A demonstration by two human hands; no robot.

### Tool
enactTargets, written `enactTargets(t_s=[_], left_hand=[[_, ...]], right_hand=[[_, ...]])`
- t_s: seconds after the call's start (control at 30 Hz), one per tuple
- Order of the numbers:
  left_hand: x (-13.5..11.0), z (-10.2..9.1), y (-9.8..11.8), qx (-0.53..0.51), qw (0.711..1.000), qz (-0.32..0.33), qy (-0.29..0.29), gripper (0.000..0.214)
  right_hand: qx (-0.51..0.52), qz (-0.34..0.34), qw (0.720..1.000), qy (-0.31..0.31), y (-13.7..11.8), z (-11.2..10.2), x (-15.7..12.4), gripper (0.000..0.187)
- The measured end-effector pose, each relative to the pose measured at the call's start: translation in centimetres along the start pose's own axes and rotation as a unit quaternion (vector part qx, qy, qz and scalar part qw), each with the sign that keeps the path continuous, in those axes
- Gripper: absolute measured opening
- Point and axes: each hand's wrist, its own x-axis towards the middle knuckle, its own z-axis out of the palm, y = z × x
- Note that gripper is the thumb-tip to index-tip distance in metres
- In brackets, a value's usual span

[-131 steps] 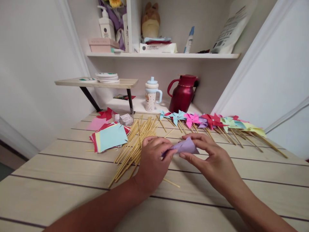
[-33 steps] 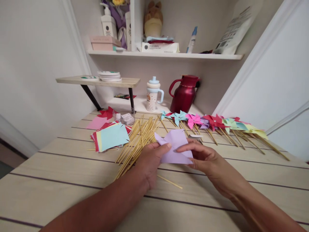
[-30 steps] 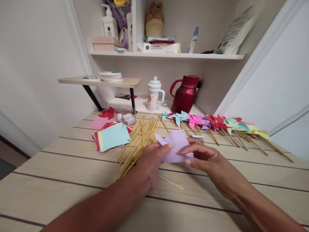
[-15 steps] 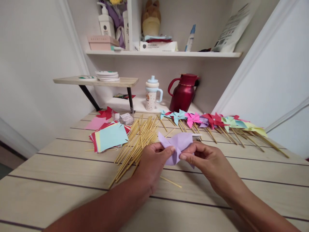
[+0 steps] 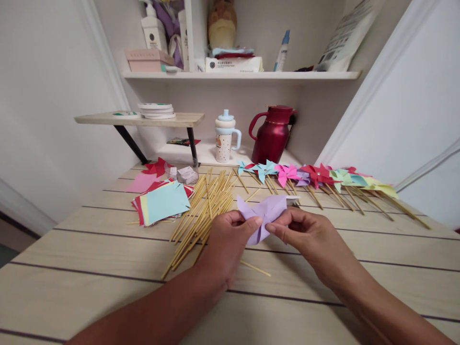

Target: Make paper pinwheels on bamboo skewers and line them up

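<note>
Soft indoor light lies fairly evenly; diffuse shadows darken the table (image 5: 72,285) below the right forearm (image 5: 370,294). A muted sheen marks the red jug (image 5: 272,139). The lilac paper (image 5: 266,211) looks reasonably sharp; wide-angle stretching and blur affect the edges.

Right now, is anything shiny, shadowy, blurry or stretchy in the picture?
Head view: a pale glint on the rounded red metallic jug; head view: soft shadow on the pale slatted wooden table near the right hand; head view: the tiny print on the tall white plastic bag is too blurred to read; head view: the white side walls lean outward, probably wide-lens stretch.
</note>
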Motion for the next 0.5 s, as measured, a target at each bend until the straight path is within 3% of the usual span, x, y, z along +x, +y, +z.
enactTargets(t_s=[0.5], left_hand=[[-0.27, 0.12, 0.19, 0.033, 0.999, 0.029, -0.003, 0.019]], right_hand=[[-0.022, -0.018, 0.999, 0.023, -0.66, 0.1, -0.09, 0.033]])
